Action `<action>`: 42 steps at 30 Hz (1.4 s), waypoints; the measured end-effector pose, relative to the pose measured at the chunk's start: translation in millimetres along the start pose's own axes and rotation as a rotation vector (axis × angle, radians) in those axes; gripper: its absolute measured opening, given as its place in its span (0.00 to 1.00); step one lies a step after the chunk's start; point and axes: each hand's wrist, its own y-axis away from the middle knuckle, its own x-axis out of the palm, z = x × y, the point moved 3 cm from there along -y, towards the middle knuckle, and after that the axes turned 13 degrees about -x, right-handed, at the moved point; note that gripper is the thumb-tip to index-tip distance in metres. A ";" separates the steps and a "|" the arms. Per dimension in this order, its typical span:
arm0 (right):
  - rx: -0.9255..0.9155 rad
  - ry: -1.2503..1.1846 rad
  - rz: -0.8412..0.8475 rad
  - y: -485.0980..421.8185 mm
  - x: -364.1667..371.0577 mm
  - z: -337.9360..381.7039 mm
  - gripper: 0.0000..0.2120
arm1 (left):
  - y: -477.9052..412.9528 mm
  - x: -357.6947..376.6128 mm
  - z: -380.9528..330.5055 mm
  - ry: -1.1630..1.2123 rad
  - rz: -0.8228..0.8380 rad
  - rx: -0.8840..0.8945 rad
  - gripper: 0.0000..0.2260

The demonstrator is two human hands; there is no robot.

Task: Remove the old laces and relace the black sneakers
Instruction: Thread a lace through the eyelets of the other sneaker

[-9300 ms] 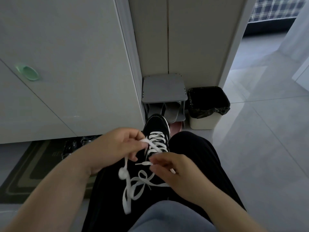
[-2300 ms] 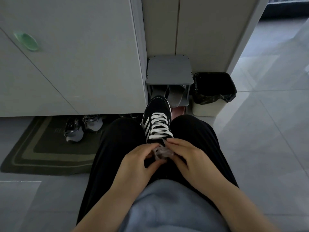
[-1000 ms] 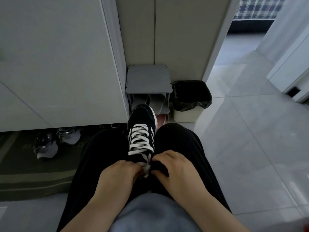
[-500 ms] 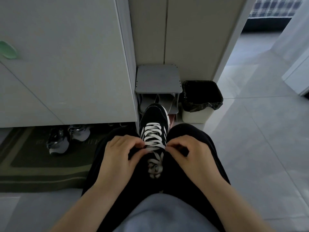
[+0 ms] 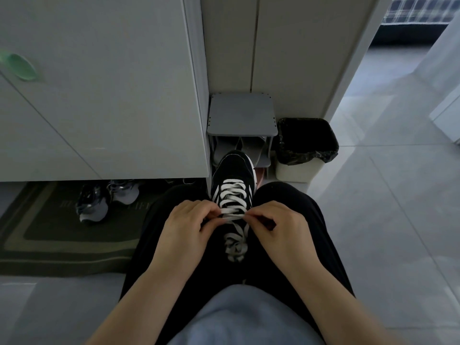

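A black sneaker [image 5: 234, 168] with white side stripes lies between my thighs, toe pointing away from me. A white lace [image 5: 232, 197] crosses up its front in several rows, and its loose ends lie bunched [image 5: 235, 245] over the shoe's opening. My left hand [image 5: 189, 227] pinches the lace at the left end of the nearest row. My right hand [image 5: 276, 225] pinches it at the right end of the same row. The heel of the sneaker is hidden between my legs.
A small grey shoe rack [image 5: 241, 113] stands just beyond the toe, a bin with a black liner [image 5: 305, 145] to its right. White cabinet doors [image 5: 99, 95] fill the left. A grey pair of sneakers [image 5: 107, 197] sits on a green mat [image 5: 49, 235]. Pale tiled floor stretches right.
Both hands came up from the shoe's opening, where they were pressing the bunched lace ends in, to the nearest lace row. Over the last half second they hardly moved.
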 end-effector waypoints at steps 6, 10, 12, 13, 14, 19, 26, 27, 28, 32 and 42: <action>0.017 -0.018 0.057 -0.3 -3.8 -1.1 0.01 | -3.1 -8.3 5.4 0.084 0.021 -0.091 0.06; 0.071 0.005 0.082 -12.9 -4.5 0.6 0.07 | -12.9 -8.5 4.0 0.054 0.074 -0.100 0.03; 0.087 0.083 0.125 -18.2 -0.8 2.9 0.07 | -19.3 -7.2 2.0 0.027 0.131 -0.093 0.01; 0.100 0.123 0.152 -19.6 1.9 4.6 0.07 | -21.5 -5.8 1.1 0.021 0.172 -0.095 0.01; 0.112 0.151 0.166 -20.4 4.0 6.4 0.06 | -22.8 -3.8 0.4 0.016 0.212 -0.097 0.02; 0.143 0.201 0.176 -24.4 9.0 7.4 0.06 | -25.7 1.4 -4.3 0.004 0.322 -0.100 0.03; 0.147 0.082 0.199 -18.7 2.6 2.7 0.07 | -27.6 -9.2 4.5 -0.066 0.399 -0.138 0.04; 0.143 0.061 0.180 -21.0 0.7 3.6 0.06 | -29.5 -8.6 4.1 -0.047 0.368 -0.154 0.04; 0.145 0.037 0.154 -24.5 -1.7 3.4 0.06 | -32.6 -7.4 3.0 -0.022 0.330 -0.170 0.04; 0.174 0.019 0.158 -40.7 -2.8 -1.9 0.08 | -41.6 0.7 -5.2 -0.039 0.332 -0.215 0.05; 0.181 0.010 0.272 -39.9 0.4 -8.1 0.05 | -45.0 0.2 0.0 -0.007 0.428 -0.214 0.08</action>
